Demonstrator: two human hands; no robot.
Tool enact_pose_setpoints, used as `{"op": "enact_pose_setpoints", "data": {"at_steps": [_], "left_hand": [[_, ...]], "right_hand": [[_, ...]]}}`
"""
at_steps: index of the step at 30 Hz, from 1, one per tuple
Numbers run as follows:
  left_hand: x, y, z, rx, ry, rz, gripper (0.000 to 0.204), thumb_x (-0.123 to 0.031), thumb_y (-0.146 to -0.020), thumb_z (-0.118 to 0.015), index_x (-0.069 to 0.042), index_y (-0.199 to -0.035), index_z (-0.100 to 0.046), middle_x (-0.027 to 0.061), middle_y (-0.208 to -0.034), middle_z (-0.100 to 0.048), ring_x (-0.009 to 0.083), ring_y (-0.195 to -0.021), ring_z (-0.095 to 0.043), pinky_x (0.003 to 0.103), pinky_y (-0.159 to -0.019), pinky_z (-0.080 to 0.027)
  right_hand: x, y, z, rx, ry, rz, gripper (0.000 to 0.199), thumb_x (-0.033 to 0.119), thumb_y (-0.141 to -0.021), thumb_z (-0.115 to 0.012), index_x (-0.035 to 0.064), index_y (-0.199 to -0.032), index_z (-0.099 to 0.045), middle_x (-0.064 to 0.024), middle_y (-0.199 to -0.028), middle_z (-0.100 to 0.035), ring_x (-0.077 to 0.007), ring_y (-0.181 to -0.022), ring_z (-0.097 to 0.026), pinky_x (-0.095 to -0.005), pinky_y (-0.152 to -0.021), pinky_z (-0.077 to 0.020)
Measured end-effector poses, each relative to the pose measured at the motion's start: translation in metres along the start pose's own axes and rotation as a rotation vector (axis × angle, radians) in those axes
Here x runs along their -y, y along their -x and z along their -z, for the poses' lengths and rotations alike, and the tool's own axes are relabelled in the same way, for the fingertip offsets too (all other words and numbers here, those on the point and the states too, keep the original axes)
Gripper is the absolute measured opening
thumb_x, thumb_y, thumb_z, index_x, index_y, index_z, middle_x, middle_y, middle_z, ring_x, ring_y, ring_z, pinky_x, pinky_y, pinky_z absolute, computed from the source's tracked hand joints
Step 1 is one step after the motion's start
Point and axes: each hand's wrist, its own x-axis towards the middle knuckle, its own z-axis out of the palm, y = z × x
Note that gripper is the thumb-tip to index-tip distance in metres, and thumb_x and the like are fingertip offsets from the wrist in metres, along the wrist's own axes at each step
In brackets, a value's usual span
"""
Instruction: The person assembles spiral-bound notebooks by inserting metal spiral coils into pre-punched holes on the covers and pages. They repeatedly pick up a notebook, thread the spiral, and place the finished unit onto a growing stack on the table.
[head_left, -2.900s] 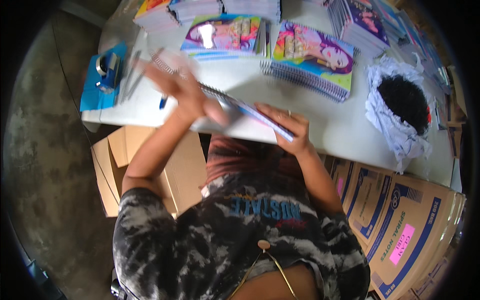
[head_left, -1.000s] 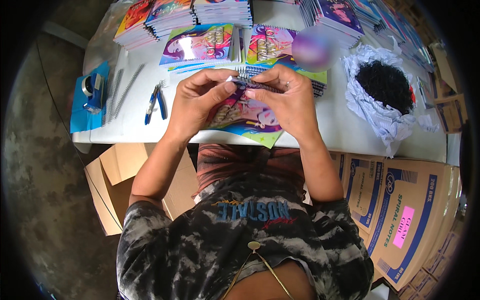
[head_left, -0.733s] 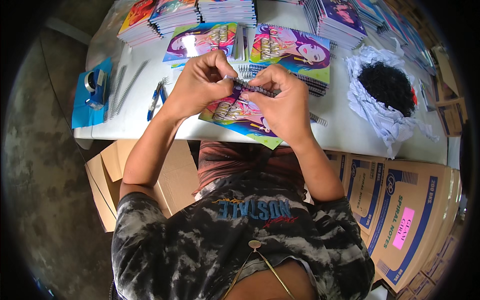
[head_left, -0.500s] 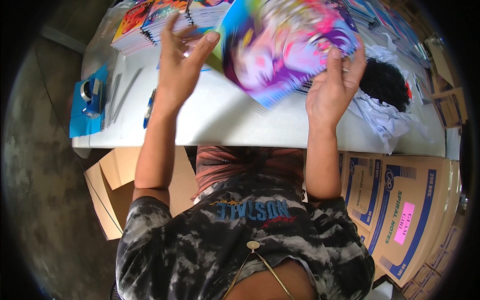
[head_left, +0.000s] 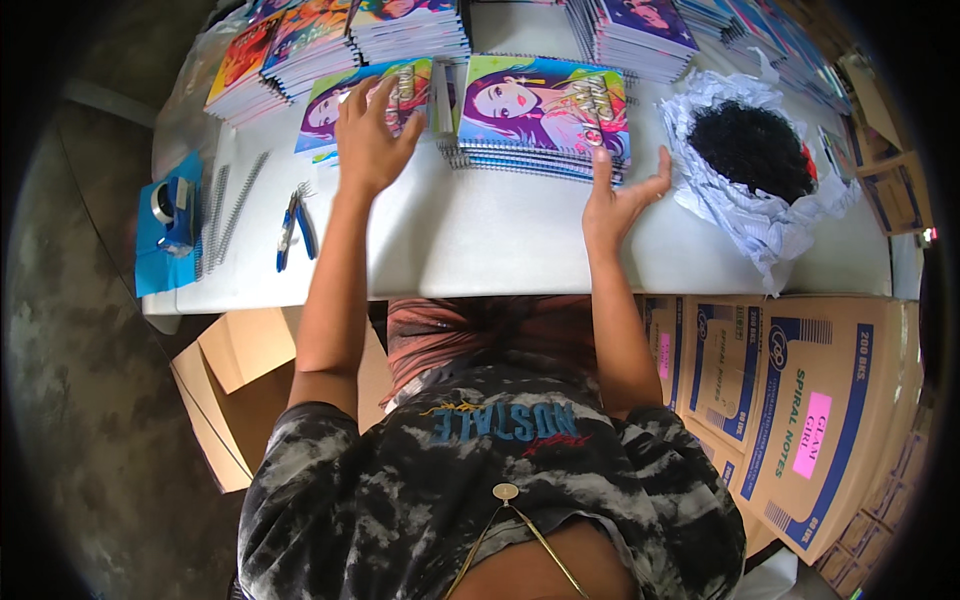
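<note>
A short stack of spiral notebooks (head_left: pixel 540 105) with colourful illustrated covers lies at the middle of the table, wire bindings toward me. My right hand (head_left: pixel 622 200) is at the near right corner of this stack, thumb up against its edge and fingers spread, gripping nothing. To the left, another spiral notebook (head_left: pixel 322 112) with a similar cover lies partly under my left hand (head_left: pixel 376 145). That hand is open over the cover, its fingers apart and slightly bent; whether the fingertips touch it I cannot tell.
Tall notebook stacks (head_left: pixel 410 38) line the far side. At right, crumpled paper (head_left: pixel 715 205) holds a black tangled bundle (head_left: pixel 755 150). Pliers (head_left: pixel 296 235), loose wire coils (head_left: pixel 235 210) and a tape dispenser (head_left: pixel 176 215) lie at left. Cardboard boxes (head_left: pixel 800 420) stand below the table.
The notebook that my right hand held in the air now lies on the middle stack, let go. My left hand has come down over the left notebook, and my right hand has lowered.
</note>
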Motion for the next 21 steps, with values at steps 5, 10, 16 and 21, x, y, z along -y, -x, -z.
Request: {"op": "enact_pose_setpoints", "data": {"at_steps": [5, 10, 16, 21], "left_hand": [[0.052, 0.049, 0.028, 0.203, -0.145, -0.102, 0.034, -0.020, -0.081, -0.060, -0.012, -0.114, -0.058, 0.0107, -0.111, -0.061, 0.0265, -0.102, -0.057, 0.037, -0.085, -0.046], [-0.004, 0.058, 0.130, 0.520, 0.024, -0.172, 0.021, -0.011, -0.080, -0.060, -0.010, -0.101, -0.064, 0.0099, -0.085, -0.065, 0.0271, -0.077, -0.060, 0.036, -0.068, -0.046], [0.033, 0.057, 0.173, 0.566, 0.080, 0.057, 0.039, -0.009, -0.065, -0.074, -0.007, -0.102, -0.062, 0.0124, -0.089, -0.065, 0.0304, -0.078, -0.059, 0.036, -0.073, -0.046], [0.040, 0.086, 0.119, 0.343, 0.979, 0.511, 0.037, 0.006, -0.070, -0.063, -0.002, -0.106, -0.058, 0.0050, -0.098, -0.064, 0.0187, -0.092, -0.058, 0.034, -0.088, -0.044]], "right_hand": [[0.035, 0.013, -0.007, 0.124, -0.320, 0.258, 0.060, 0.014, -0.077, -0.065, -0.0039, -0.124, -0.032, -0.0181, -0.125, -0.040, -0.0291, -0.117, -0.037, -0.0394, -0.101, -0.0257], [0.097, 0.043, -0.011, 0.807, -0.412, 0.451, 0.062, 0.012, -0.071, -0.071, 0.0030, -0.126, -0.044, -0.0148, -0.125, -0.049, -0.0300, -0.115, -0.045, -0.0398, -0.099, -0.0331], [0.093, 0.061, -0.021, 1.000, -0.771, -0.028, 0.018, 0.002, -0.081, -0.062, 0.0010, -0.098, -0.065, -0.0086, -0.085, -0.066, -0.0122, -0.074, -0.061, -0.0253, -0.068, -0.0473], [0.070, 0.046, -0.016, 0.743, -1.005, -0.318, 0.012, 0.002, -0.081, -0.064, -0.0009, -0.091, -0.060, -0.0047, -0.085, -0.064, -0.0084, -0.076, -0.057, -0.0226, -0.072, -0.0463]]}}
